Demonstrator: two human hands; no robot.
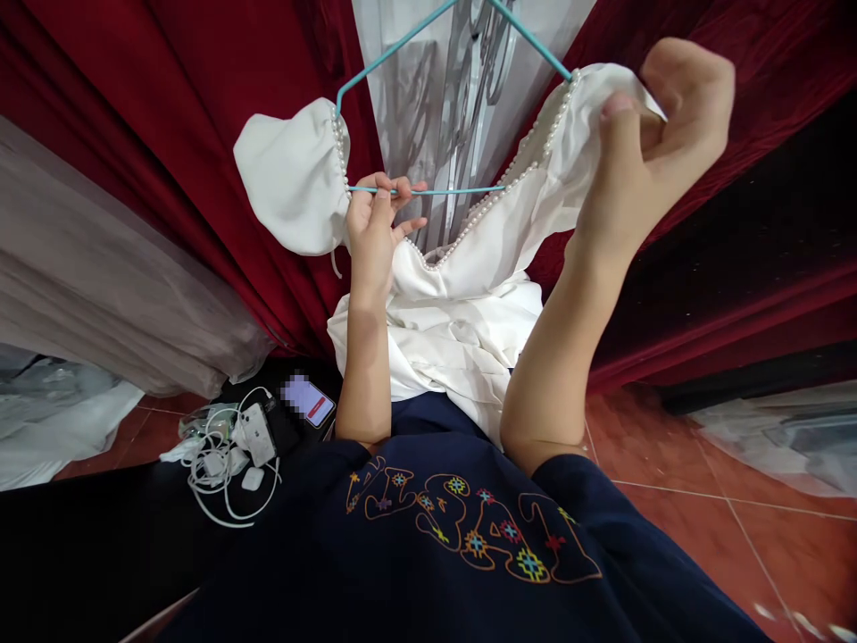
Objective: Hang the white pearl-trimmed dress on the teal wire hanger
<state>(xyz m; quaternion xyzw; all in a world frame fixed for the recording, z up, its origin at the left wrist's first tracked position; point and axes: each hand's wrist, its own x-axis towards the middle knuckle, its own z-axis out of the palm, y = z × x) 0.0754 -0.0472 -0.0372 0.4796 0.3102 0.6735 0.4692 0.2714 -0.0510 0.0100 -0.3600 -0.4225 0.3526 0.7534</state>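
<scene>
A white dress with a pearl-trimmed neckline hangs on a teal hanger in front of me. Its puffed left sleeve droops off the hanger's end. My left hand is closed around the hanger's lower bar next to that sleeve. My right hand is raised high and pinches the dress's right shoulder fabric at the hanger's other end. The skirt bunches down toward my dark blue shirt.
Red velvet curtains hang behind the dress, with a silvery panel between them. A beige drape is at left. A black surface holds white cables and chargers and a phone. Red floor tiles at right.
</scene>
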